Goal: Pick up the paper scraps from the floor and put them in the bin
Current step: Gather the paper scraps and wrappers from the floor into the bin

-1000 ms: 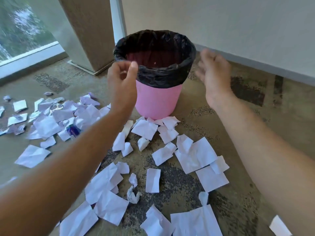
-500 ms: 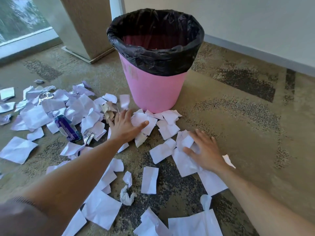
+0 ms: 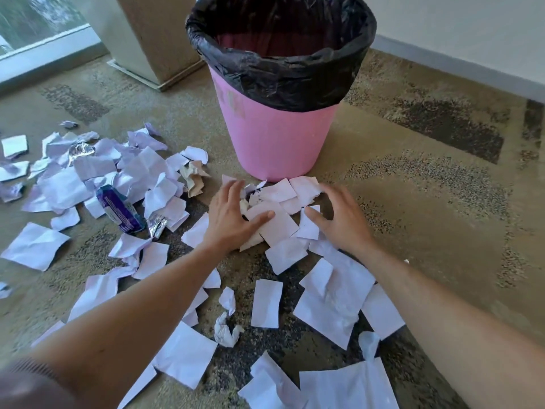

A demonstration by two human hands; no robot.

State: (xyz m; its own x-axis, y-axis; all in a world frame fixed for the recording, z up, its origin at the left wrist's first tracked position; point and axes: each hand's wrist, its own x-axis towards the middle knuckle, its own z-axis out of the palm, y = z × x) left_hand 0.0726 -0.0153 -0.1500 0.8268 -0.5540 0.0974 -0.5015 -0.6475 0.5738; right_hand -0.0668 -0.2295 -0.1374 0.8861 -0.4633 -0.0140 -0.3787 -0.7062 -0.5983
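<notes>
So at this point both hands were down on the carpet right at the foot of the pink bin [image 3: 274, 143], raking a little heap of paper scraps [image 3: 280, 211] together between them. Half a second earlier they'd been well apart, each flat on its own patch of paper; a second back they were up at the bin's rim. Now the left hand [image 3: 233, 216] and right hand [image 3: 339, 216] had closed in on the same pile, so a fresh scoop looked to be underway.

Neither hand actually had hold of anything yet. Fingers were spread and curled, palms down, thumbs pointing in at each other with the heap sitting between them. The scraps were touching both sets of fingertips but were only pressed and corralled, not lifted.

Just beyond the hands was the bin with its black liner [image 3: 280, 75], so the carry should be short. Nearer the person than the hands lay loads more loose sheets, plus a crumpled wad [image 3: 225, 329]. Off past the left hand was a bigger spread of paper with a blue wrapper [image 3: 119, 212] and some foil [image 3: 156, 228] mixed in. Most of the job looked undone.
</notes>
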